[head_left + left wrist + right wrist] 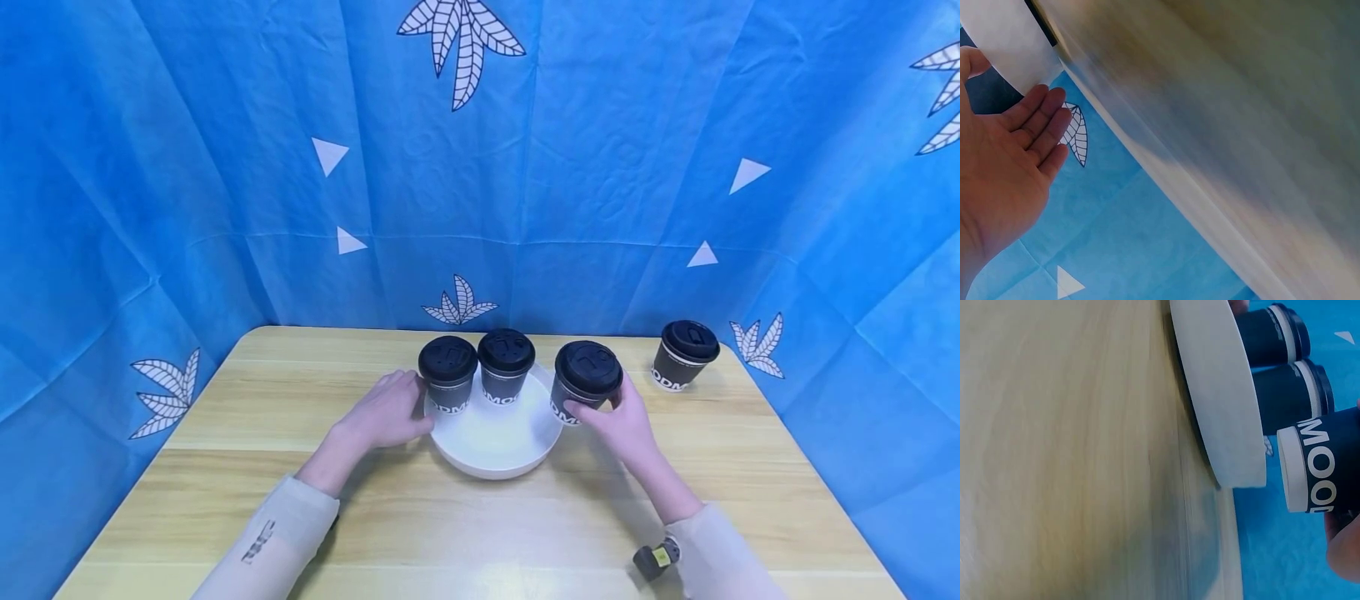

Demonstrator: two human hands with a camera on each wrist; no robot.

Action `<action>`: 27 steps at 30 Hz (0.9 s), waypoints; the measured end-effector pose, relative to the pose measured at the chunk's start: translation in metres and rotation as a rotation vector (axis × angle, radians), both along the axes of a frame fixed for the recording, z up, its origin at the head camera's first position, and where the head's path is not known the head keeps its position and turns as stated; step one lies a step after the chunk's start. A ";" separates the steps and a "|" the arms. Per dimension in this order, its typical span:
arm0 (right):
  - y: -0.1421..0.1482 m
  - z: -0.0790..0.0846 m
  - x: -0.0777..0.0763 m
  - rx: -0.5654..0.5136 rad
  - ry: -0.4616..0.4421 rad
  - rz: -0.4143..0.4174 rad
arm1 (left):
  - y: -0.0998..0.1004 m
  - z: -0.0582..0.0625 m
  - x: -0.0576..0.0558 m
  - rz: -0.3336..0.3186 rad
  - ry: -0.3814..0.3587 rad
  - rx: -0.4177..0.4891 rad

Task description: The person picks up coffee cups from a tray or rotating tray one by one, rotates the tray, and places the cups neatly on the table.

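Observation:
My right hand (618,421) grips a black paper cup (572,405) with a black lid and white lettering. In the right wrist view this cup (1329,465) is held raised, slightly tilted, its base apart from the white bowl (1222,406). Two similar lidded cups, a left cup (450,392) and a middle cup (504,382), stand side by side in the back left of the bowl (491,454). My left hand (390,410) is at the bowl's left side; in the left wrist view its fingers (1038,125) reach the bowl's outer wall, loosely extended.
Another lidded cup (678,367) stands at the table's back right. A small dark device (654,560) with a yellow patch sits at the right sleeve. The wooden table (480,542) meets a blue patterned cloth (480,192) behind and on both sides.

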State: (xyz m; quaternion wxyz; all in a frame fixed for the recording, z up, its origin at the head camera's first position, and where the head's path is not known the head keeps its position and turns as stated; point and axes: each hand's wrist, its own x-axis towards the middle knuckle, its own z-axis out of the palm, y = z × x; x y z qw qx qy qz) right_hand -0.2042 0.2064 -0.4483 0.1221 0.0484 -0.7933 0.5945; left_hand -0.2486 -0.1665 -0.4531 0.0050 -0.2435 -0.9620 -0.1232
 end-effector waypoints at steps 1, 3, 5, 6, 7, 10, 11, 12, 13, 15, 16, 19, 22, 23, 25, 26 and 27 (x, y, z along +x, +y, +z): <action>0.002 0.000 -0.002 0.002 -0.001 -0.006 | 0.000 0.000 0.000 0.001 0.000 0.001; 0.005 0.000 -0.005 -0.002 0.003 -0.016 | 0.000 0.000 0.000 0.003 0.000 0.000; 0.009 -0.001 -0.009 0.002 0.001 -0.034 | 0.000 0.000 -0.001 0.005 0.000 0.002; 0.010 -0.002 -0.010 0.003 -0.003 -0.045 | 0.000 0.000 -0.001 0.004 -0.002 0.004; 0.012 -0.003 -0.012 0.007 -0.008 -0.058 | 0.000 0.000 -0.001 0.005 -0.002 0.005; 0.018 -0.006 -0.017 0.005 -0.021 -0.090 | 0.000 0.000 -0.001 0.004 -0.002 0.010; 0.020 -0.007 -0.019 0.006 -0.026 -0.100 | 0.000 0.000 -0.001 0.005 -0.004 0.008; 0.022 -0.007 -0.020 0.007 -0.030 -0.110 | 0.000 0.000 -0.002 0.004 -0.004 0.009; 0.024 -0.008 -0.022 0.004 -0.033 -0.118 | 0.000 0.000 -0.002 0.006 -0.004 0.008; 0.028 -0.010 -0.025 -0.002 -0.036 -0.133 | 0.001 0.000 -0.001 0.005 -0.004 0.012; 0.030 -0.011 -0.027 -0.004 -0.034 -0.141 | 0.001 0.000 -0.001 0.005 -0.003 0.013; 0.034 -0.013 -0.033 -0.007 -0.031 -0.166 | 0.001 0.001 -0.001 0.000 -0.001 0.010; 0.039 -0.015 -0.041 -0.008 -0.029 -0.191 | 0.002 0.002 -0.001 -0.004 0.001 0.004; 0.040 -0.016 -0.044 -0.003 -0.032 -0.200 | 0.002 0.002 -0.001 -0.004 0.000 0.002; 0.043 -0.018 -0.049 0.004 -0.034 -0.214 | 0.001 0.002 -0.001 -0.002 0.000 0.002; 0.044 -0.019 -0.051 0.012 -0.036 -0.222 | 0.001 0.001 -0.001 -0.001 0.001 0.001; 0.045 -0.020 -0.054 0.020 -0.035 -0.228 | 0.001 0.001 -0.001 -0.002 0.001 0.001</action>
